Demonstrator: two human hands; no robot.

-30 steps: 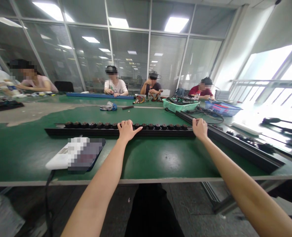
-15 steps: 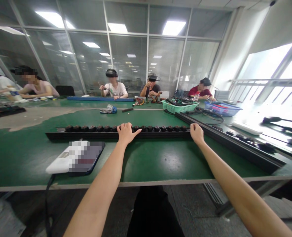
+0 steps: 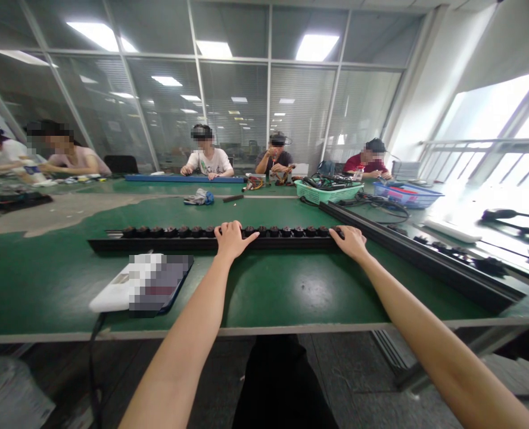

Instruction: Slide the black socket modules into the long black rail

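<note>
A long black rail (image 3: 166,244) lies across the green table in front of me, with a row of small round black parts (image 3: 286,232) along its top. My left hand (image 3: 231,238) grips the rail near its middle, fingers bent over the far side and thumb stretched to the right along the near side. At the rail's right end, my right hand (image 3: 350,241) is closed over it, its thumb pointing left against the last round parts. The fingertips of both hands are hidden behind the rail.
A second black rail (image 3: 425,262) slants along the right. Left of my arm lie a white device (image 3: 121,286) and a dark phone-like slab (image 3: 179,280). Beyond are a grey-blue cloth (image 3: 199,197), a green basket (image 3: 327,193) and a blue basket (image 3: 407,196). Several people sit opposite.
My right hand has shifted slightly left and turned, its thumb now reaching along the rail. My left hand stays in its place on the rail. A person opposite has lowered a hand.
</note>
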